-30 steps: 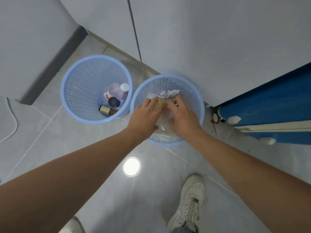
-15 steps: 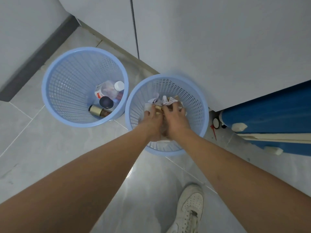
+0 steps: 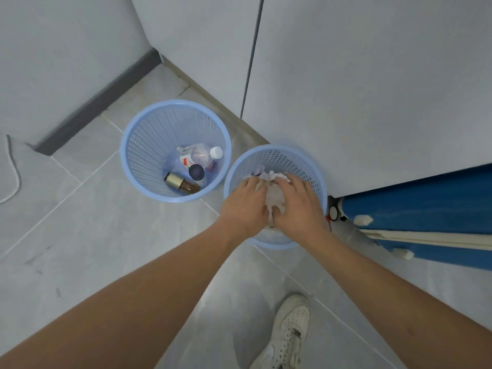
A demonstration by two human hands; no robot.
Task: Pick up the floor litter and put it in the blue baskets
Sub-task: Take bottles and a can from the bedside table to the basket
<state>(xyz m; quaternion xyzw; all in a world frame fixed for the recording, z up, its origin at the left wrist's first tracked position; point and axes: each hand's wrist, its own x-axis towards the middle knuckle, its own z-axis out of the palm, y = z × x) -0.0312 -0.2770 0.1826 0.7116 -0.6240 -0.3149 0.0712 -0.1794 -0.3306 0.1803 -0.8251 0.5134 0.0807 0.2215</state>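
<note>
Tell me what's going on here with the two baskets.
A person is tidying litter into two blue baskets on the tiled floor. Both hands, the left hand and the right hand, are over the right basket, holding a wad of crumpled paper above other paper already inside. The left basket stands apart beside it, holding a clear plastic bottle, a brown bottle and a dark round cap.

Even, soft, bright light; faint shadows; wide-angle bending at edges; slight overall softness
</note>
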